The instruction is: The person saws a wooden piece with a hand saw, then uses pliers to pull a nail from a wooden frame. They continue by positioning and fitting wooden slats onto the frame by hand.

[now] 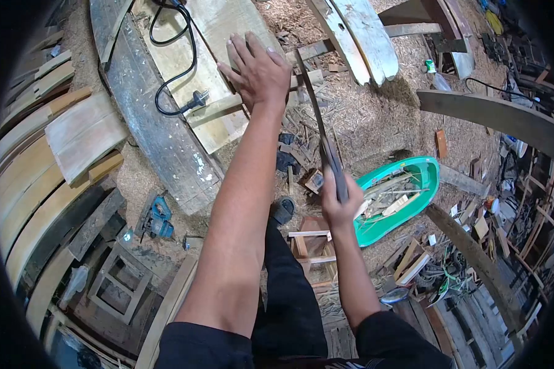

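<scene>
My left hand (pixel 258 72) lies palm down with its fingers spread on a pale wooden board (pixel 231 21) at the top centre. In my right hand (pixel 341 206) is the handle of a handsaw (pixel 317 114), whose dark narrow blade points up and away from me. The blade's far end is just right of my left hand, near the board's edge and a thin wooden strip (pixel 311 79). A black cable with a plug (pixel 198 99) rests on the boards left of my left hand.
A green tub (pixel 434 178) holding wood scraps sits right of my right hand. A blue power tool (pixel 160 218) lies on the floor at the left. Curved planks (pixel 492 111) stand at the right. Sawdust and offcuts cover the floor (pixel 381 123).
</scene>
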The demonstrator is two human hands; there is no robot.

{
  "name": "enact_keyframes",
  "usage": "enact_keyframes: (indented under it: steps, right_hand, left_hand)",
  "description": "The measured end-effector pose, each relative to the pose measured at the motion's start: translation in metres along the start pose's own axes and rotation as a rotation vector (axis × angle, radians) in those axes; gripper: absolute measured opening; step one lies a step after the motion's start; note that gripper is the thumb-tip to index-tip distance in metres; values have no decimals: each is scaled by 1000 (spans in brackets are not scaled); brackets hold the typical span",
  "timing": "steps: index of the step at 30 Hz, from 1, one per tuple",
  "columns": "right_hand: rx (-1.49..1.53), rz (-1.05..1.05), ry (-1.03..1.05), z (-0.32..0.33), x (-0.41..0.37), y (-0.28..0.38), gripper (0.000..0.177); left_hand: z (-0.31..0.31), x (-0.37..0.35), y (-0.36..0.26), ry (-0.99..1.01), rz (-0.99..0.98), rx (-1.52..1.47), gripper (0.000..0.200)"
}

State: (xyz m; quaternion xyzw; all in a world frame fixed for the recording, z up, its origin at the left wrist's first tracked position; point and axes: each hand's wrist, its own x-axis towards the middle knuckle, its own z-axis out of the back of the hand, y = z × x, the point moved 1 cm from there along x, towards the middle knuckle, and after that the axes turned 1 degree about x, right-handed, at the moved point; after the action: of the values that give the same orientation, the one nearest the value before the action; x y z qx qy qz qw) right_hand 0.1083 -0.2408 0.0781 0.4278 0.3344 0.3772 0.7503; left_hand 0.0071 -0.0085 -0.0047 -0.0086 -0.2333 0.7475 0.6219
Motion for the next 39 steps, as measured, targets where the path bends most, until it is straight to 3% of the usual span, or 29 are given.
enact_keyframes:
  steps: [4, 10, 13, 16, 19, 22, 27, 30, 33, 36, 39]
  right_hand:
    - [-38, 88, 10, -31, 45, 2, 29]
    - [-40, 90, -32, 15, -28, 4, 28]
    - [-15, 4, -18, -9, 25, 4, 28]
    - [-70, 101, 9, -28, 48, 4, 29]
    - [-140, 157, -10, 1, 1, -9, 28]
    - [-18, -9, 1, 24, -29, 13, 26]
    - [33, -1, 18, -35, 54, 16, 21]
    - [-72, 15, 17, -22, 35, 16, 20]
    - [-75, 64, 38, 20, -31, 14, 17]
    - [-24, 24, -7, 16, -23, 4, 18]
    - [-85, 31, 24, -23, 49, 14, 29]
  left_hand:
    - [4, 0, -1, 17, -2, -15, 57]
    - [6, 5, -2, 22, 5, -11, 57]
    - [7, -1, -2, 27, 1, -1, 57]
    - [7, 1, -2, 22, 0, -6, 56]
    - [7, -1, -4, 34, 4, -4, 56]
    - [6, 5, -2, 10, 4, 23, 57]
    - [6, -1, -1, 32, 6, 15, 56]
    - [7, 6, -4, 32, 15, 19, 56]
    - [8, -3, -2, 45, 20, 29, 57]
    - [7, -3, -1, 33, 12, 12, 55]
    - [8, -3, -4, 17, 6, 1, 54]
